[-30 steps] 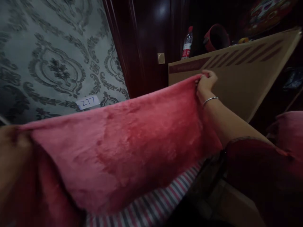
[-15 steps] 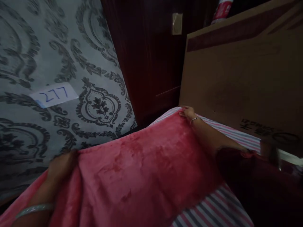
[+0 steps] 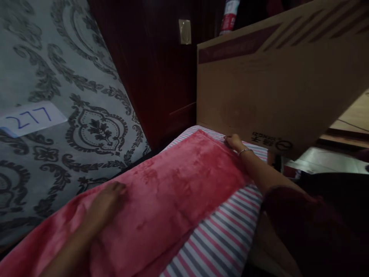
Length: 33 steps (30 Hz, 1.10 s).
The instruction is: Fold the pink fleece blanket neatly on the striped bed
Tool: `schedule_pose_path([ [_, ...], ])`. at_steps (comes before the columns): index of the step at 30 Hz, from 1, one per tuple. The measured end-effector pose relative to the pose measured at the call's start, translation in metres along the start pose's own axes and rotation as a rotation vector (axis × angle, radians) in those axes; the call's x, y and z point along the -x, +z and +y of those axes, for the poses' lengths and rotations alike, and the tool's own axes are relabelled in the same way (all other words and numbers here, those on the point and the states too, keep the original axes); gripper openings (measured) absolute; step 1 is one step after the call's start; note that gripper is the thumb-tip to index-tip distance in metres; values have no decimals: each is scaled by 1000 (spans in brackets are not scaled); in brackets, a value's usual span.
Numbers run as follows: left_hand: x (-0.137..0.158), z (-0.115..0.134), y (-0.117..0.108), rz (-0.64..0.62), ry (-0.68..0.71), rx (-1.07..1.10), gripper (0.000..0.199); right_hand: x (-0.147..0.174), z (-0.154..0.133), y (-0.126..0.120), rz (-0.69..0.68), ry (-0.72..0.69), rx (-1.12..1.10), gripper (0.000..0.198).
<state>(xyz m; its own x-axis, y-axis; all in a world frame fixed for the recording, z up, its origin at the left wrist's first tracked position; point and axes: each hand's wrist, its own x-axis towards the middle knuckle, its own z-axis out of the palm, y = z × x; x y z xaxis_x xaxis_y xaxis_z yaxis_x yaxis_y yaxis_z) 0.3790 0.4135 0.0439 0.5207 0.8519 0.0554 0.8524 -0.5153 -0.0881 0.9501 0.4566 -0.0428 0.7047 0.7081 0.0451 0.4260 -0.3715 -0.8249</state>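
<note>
A person's right hand (image 3: 234, 142), fingers curled, touches the far right edge of a pink, plush-looking blanket (image 3: 161, 200); whether it pinches the fabric cannot be told. The left hand (image 3: 111, 196) lies back-upward on the same blanket, fingers loosely bent, any grip hidden beneath. A slim silver-coloured bracelet (image 3: 245, 151) circles the right wrist below a dark red sleeve (image 3: 300, 223). The blanket lies spread over a pink, grey and white striped cloth (image 3: 219, 234), which shows along its far and right sides. Beyond stands a large brown cardboard box (image 3: 282, 84); at left, a white paper label (image 3: 33, 117) reading "277" marks grey patterned wallpaper (image 3: 98, 129).
</note>
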Motion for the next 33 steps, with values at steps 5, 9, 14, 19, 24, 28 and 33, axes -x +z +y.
schedule_pose_path([
  [5, 51, 123, 33, -13, 341, 187, 20, 46, 24, -26, -16, 34, 235, 20],
  [9, 72, 154, 56, -20, 347, 120, 24, 74, 33, -42, -45, 10, 373, 24],
  [14, 77, 153, 64, 5, 360, 78, 38, 92, 33, -53, -79, -44, 486, 25],
  [19, 80, 152, 69, 16, 357, 21, 39, 106, 30, -55, -65, -107, 541, 31],
  [24, 74, 157, 61, -18, 305, 64, 27, 109, 17, -54, -25, -147, 505, 31],
  [28, 64, 160, 57, 6, 307, 71, 15, 82, -22, -61, 30, -213, 379, 34],
  [33, 56, 154, 68, 69, 240, 52, 25, 54, -43, -70, 83, -279, 251, 35],
])
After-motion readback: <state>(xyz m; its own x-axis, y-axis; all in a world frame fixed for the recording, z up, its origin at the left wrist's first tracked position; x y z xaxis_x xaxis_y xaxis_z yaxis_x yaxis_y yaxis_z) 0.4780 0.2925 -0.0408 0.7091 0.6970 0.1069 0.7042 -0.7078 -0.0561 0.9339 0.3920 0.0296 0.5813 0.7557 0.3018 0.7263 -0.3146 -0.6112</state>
